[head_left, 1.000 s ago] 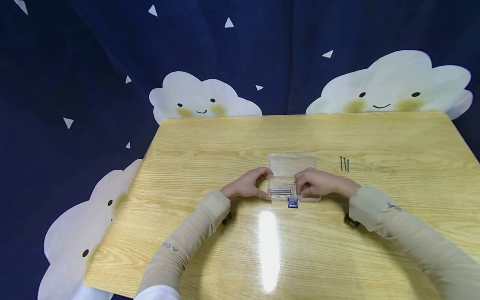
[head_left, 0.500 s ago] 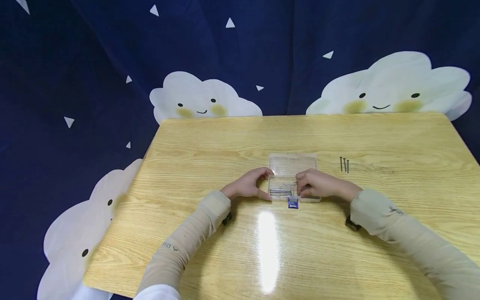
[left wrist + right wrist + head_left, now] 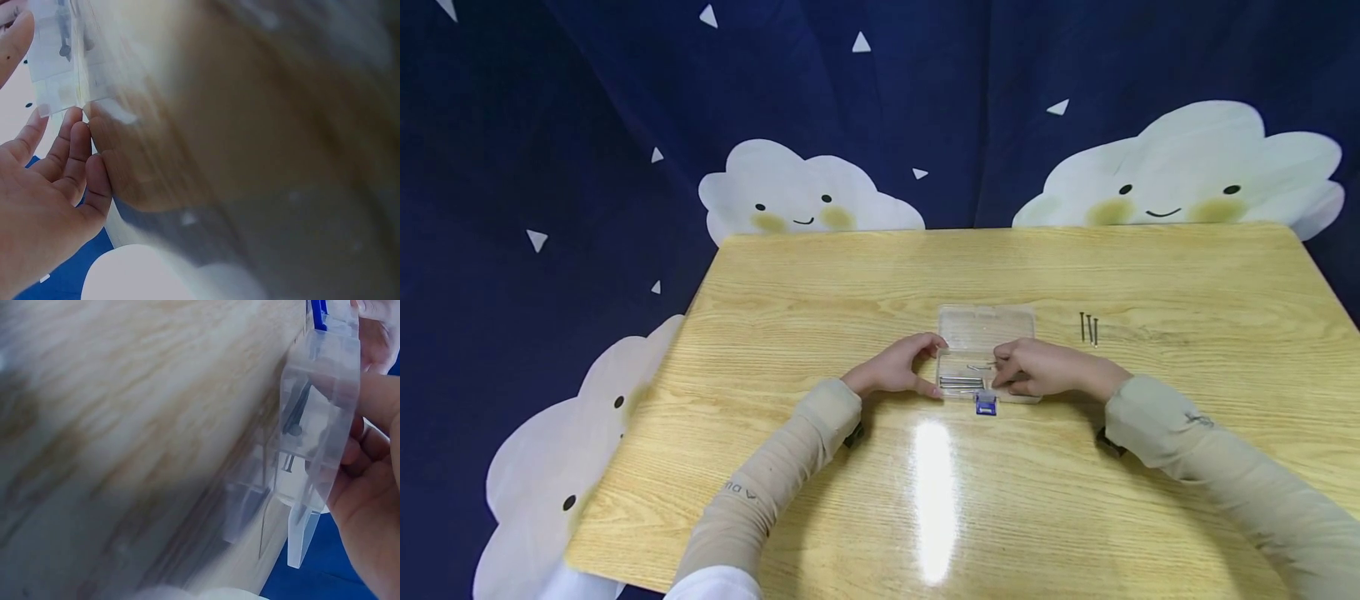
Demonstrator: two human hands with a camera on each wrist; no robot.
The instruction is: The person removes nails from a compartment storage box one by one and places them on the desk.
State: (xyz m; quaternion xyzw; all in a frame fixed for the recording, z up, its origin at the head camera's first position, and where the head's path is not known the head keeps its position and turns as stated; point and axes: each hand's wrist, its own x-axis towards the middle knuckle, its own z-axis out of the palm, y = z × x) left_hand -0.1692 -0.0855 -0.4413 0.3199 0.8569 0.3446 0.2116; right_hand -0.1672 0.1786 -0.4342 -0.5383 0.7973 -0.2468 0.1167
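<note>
A clear plastic box (image 3: 955,358) lies open on the table, its transparent lid (image 3: 985,327) folded back away from me and a blue latch (image 3: 986,405) at the front. Several long nails (image 3: 961,382) lie side by side in its left part, with smaller ones (image 3: 978,367) behind. My left hand (image 3: 898,367) holds the box's left end, thumb at the front corner, fingers at the back. Curled fingers of my right hand (image 3: 1037,367) reach into the right part of the box; I cannot tell whether they pinch anything. The right wrist view shows nails (image 3: 299,412) through the box wall.
Three dark nails (image 3: 1088,330) lie in a row on the wooden table (image 3: 820,292), right of the lid. A dark blue curtain (image 3: 850,100) with printed clouds hangs behind the table and along its left side.
My right hand has shifted very slightly right, and its thumb and fingers have changed position a little inside the box. The left hand and the box stay in place.
</note>
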